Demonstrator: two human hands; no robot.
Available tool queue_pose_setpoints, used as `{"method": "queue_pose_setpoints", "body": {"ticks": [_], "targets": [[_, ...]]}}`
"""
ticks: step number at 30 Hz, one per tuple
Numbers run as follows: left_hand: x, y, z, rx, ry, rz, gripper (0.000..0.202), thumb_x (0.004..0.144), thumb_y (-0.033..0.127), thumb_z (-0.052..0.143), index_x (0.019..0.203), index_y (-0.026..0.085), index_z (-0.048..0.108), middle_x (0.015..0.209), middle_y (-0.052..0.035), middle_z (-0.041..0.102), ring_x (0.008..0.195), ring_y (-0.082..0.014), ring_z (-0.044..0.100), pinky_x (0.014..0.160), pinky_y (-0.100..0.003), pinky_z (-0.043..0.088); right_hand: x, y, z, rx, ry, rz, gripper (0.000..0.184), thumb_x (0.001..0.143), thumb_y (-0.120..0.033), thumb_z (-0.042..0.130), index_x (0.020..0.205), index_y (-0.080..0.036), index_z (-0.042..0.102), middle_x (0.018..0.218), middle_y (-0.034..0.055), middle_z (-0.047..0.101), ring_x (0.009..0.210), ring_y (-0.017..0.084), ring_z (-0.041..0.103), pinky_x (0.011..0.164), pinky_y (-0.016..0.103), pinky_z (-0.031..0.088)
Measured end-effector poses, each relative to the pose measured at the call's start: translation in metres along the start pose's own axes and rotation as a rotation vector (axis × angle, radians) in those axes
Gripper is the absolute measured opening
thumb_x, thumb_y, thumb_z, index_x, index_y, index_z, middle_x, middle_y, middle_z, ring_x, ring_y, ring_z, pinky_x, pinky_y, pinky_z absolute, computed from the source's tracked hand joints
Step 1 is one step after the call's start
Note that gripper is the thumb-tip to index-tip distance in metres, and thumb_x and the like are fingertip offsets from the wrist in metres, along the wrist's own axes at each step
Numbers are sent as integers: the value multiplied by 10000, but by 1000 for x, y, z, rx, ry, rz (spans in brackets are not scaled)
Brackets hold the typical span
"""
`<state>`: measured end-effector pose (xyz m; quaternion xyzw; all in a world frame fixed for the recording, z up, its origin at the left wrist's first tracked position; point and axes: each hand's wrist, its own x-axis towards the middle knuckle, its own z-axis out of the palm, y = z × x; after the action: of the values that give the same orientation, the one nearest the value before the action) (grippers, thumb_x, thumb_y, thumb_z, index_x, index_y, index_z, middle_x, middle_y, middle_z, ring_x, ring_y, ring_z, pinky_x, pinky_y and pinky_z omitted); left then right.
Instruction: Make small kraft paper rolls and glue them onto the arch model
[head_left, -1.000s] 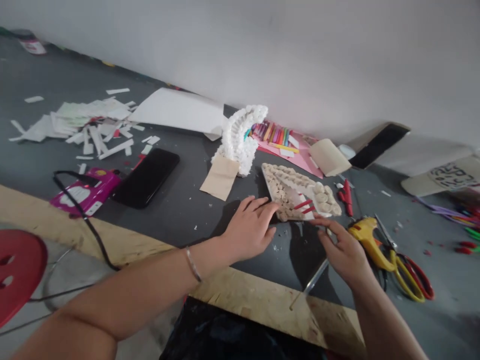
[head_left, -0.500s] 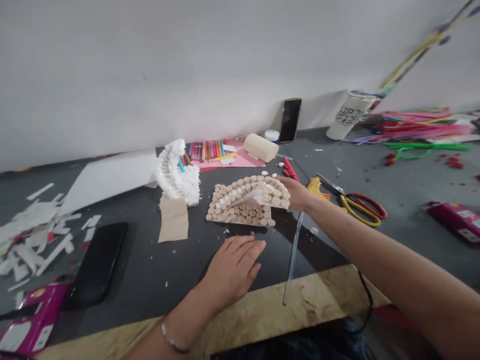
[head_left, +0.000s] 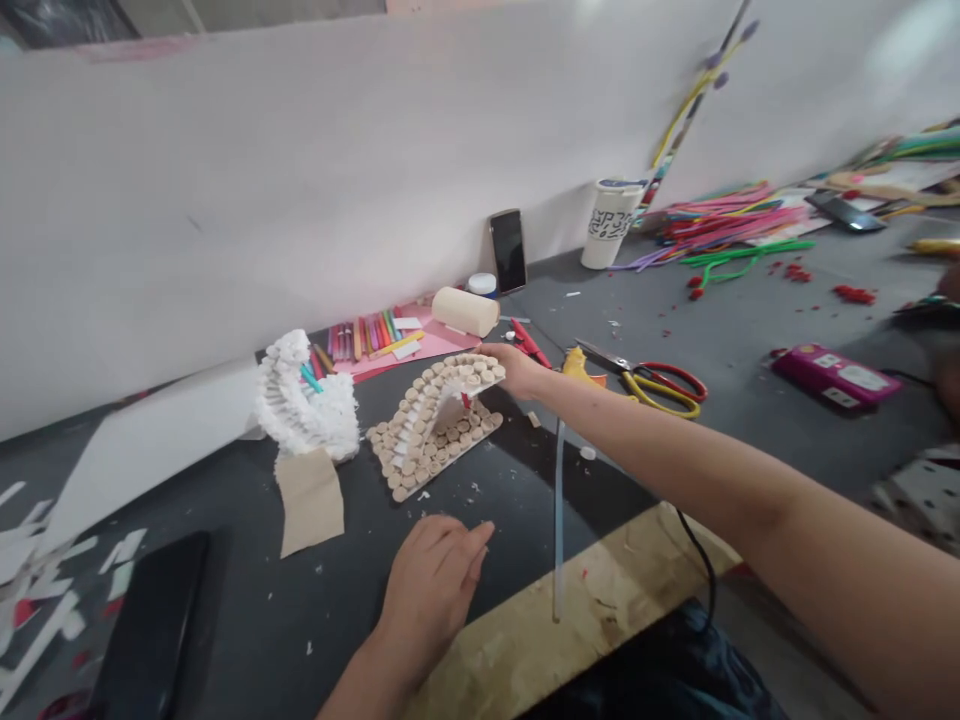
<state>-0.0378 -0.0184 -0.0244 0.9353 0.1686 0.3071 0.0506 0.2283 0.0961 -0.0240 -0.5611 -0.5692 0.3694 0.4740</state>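
A small arch model of round wooden discs (head_left: 433,421) stands on the dark table top (head_left: 645,330). My right hand (head_left: 514,366) reaches across and touches the arch's right end; its fingers are mostly hidden behind the discs. My left hand (head_left: 435,577) lies flat on the table near the front edge, fingers stretched out and holding nothing. A white fluffy arch model (head_left: 304,404) stands left of the wooden one, with a brown paper piece (head_left: 310,498) before it. A clear glue stick (head_left: 558,520) lies between my arms.
Yellow-handled scissors (head_left: 652,378) and a yellow glue gun (head_left: 579,364) lie right of my right hand. A black phone (head_left: 154,625) sits front left, a pink box (head_left: 834,373) right. Coloured sticks on pink paper (head_left: 375,340), a paper roll (head_left: 464,311), a cup (head_left: 608,223), pipe cleaners (head_left: 727,225) line the wall.
The view swung right and up. My right hand stayed at the arch's right end and turned the model. My left hand drew back towards the table's front edge.
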Motion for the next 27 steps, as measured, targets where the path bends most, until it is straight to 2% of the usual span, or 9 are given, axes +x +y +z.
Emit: {"method": "queue_pose_setpoints", "body": {"ticks": [4, 7, 9, 11, 14, 18, 21, 24, 27], "targets": [[3, -2, -3, -18, 15, -6, 163, 932, 179, 499, 917, 193, 660, 596, 4, 618, 565, -161, 574, 605, -310, 515, -34, -9, -34, -125, 24, 48, 161, 823, -161, 602, 969, -170, 670, 907, 31, 743, 812, 149, 676, 768, 282, 531], [3, -4, -7, -77, -7, -49, 292, 941, 190, 456, 685, 226, 590, 521, 27, 561, 489, -144, 520, 653, -337, 529, -71, -19, -74, -250, 73, 89, 163, 865, -339, 587, 842, -196, 660, 694, -5, 706, 568, 122, 612, 570, 244, 478], [1, -8, -9, -88, -35, -64, 353, 937, 160, 426, 599, 226, 505, 480, 42, 511, 449, -130, 491, 680, -343, 532, -93, -22, -101, -373, 156, 114, 364, 876, -462, 566, 631, -194, 600, 528, -15, 614, 477, 120, 534, 493, 239, 396], [-1, -13, -11, -58, -52, -56, 334, 929, 130, 412, 626, 231, 511, 488, 52, 516, 447, -125, 511, 713, -344, 528, -106, -22, -126, -553, 274, 115, 416, 892, -491, 514, 609, -198, 601, 548, -9, 607, 513, 126, 528, 516, 245, 379], [0, -20, -14, 54, -36, -52, 232, 937, 146, 431, 835, 249, 611, 588, 51, 612, 534, -137, 602, 773, -352, 509, -113, -18, -150, -656, 370, 58, 211, 857, -389, 561, 843, -214, 678, 705, -8, 668, 638, 141, 573, 601, 248, 402], [9, -19, -28, 224, -17, -12, 186, 949, 167, 451, 973, 230, 624, 657, 42, 658, 606, -146, 642, 826, -368, 473, -105, -22, -165, -771, 383, 32, 296, 912, -382, 485, 767, -202, 669, 668, 8, 655, 602, 150, 558, 583, 263, 388], [22, -12, -45, 297, -23, 41, 176, 946, 165, 466, 969, 221, 632, 682, 37, 678, 623, -148, 651, 857, -379, 452, -83, -28, -166, -783, 344, -29, 201, 901, -290, 512, 973, -198, 675, 854, 23, 705, 743, 162, 614, 662, 259, 423], [41, -4, -57, 339, -26, 43, 165, 950, 182, 479, 976, 223, 637, 722, 20, 704, 667, -160, 670, 874, -387, 446, -46, -32, -156, -794, 254, -79, 269, 878, -293, 578, 1117, -189, 645, 1015, 58, 703, 887, 189, 634, 756, 270, 446], [66, 9, -56, 355, -32, 68, 143, 941, 178, 502, 960, 219, 638, 742, 11, 719, 695, -160, 674, 884, -378, 451, 0, -35, -131, -818, 172, -107, 423, 885, -377, 594, 1256, -174, 580, 1162, 121, 653, 1014, 240, 612, 844, 312, 450]]}}
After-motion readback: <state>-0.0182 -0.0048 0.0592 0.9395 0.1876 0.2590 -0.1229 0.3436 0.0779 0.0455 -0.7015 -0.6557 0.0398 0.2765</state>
